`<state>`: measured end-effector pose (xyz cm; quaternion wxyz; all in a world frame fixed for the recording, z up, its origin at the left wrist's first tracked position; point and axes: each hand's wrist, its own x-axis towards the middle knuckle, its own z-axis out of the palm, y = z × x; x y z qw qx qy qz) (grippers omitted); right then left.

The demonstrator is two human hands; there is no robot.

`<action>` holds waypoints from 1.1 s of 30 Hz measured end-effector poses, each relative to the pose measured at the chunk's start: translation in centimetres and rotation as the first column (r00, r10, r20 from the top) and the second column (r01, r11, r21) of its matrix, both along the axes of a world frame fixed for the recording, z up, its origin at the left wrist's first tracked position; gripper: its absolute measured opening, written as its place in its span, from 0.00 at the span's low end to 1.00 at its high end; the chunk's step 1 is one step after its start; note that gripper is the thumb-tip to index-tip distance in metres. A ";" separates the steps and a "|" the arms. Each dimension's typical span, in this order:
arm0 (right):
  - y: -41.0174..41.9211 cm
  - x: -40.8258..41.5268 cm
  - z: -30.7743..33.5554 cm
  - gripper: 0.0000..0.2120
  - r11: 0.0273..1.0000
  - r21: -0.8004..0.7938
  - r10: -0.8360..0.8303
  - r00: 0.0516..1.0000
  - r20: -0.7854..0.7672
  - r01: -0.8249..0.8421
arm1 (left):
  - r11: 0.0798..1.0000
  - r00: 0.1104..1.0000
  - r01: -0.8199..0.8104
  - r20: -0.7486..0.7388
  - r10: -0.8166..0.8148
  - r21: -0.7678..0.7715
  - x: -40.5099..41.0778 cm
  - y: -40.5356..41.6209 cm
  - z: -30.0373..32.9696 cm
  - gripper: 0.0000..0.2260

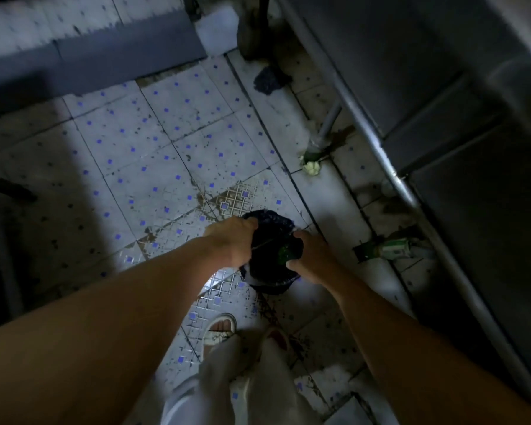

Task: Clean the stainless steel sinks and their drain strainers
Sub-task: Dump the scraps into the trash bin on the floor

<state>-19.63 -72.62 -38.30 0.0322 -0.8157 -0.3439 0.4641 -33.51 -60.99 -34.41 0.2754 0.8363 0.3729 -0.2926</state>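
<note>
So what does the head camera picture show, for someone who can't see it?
Both hands, left hand and right hand, grip a small bin lined with a dark bag on a stained, blue-dotted tiled floor. Something green lies inside; a steel sink unit stands at right.

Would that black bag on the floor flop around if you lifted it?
Probably floppy: the black bag looks crumpled where the left hand and right hand hold its rim. Likely light, though its contents are mostly hidden.
</note>
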 end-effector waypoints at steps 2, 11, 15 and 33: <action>0.0 -0.4 3.0 0.33 0.999 0.028 -0.025 1.000 -0.008 0.025 | 1.000 1.000 0.005 0.013 -0.005 0.006 -0.4 0.0 2.9 0.26; 0.8 -1.6 16.1 0.34 0.990 0.130 -0.057 0.997 0.054 0.050 | 0.999 0.999 0.030 0.038 -0.031 0.025 -1.2 0.6 14.8 0.25; 1.0 -2.1 21.8 0.36 0.980 0.196 -0.060 0.991 0.117 0.036 | 0.995 0.994 0.082 0.073 -0.085 0.050 -1.1 1.3 20.0 0.28; -2.7 3.1 39.0 0.33 0.877 0.407 -0.390 0.871 0.299 0.253 | 0.933 0.894 0.258 0.303 -0.329 0.251 6.1 1.1 34.4 0.25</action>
